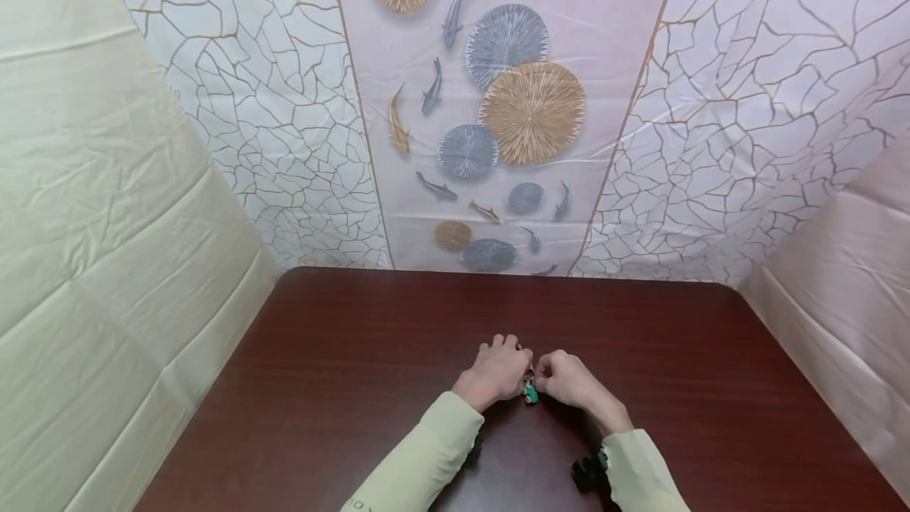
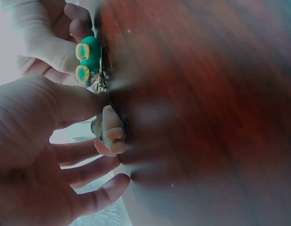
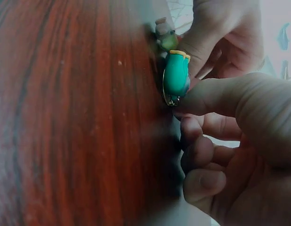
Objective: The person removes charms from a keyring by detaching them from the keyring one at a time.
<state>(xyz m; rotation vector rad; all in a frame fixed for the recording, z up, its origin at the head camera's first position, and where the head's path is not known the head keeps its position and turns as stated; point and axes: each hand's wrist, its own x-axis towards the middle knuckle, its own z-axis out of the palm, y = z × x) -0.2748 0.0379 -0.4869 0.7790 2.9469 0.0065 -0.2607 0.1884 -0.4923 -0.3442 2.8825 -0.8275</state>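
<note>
A small keychain (image 1: 530, 393) lies low over the table between both hands. It carries a green figure (image 2: 90, 56) with yellow-rimmed ends and a pale peach figure (image 2: 111, 132), with gold metal links (image 2: 102, 82) between them. My left hand (image 1: 498, 370) pinches the keychain with its thumb near the links, its other fingers spread. From the right, my right hand (image 1: 569, 378) pinches with thumb and forefinger at the metal end beside the green figure (image 3: 176, 75); its remaining fingers are curled. The fingertips hide part of the links.
The dark reddish-brown table (image 1: 355, 338) stretches out around the hands. Behind it hangs a patterned cloth (image 1: 526, 117) with fish and round leaves. Pale cloth walls (image 1: 142, 259) stand at both sides. A black wrist device (image 1: 587, 474) shows at the right sleeve.
</note>
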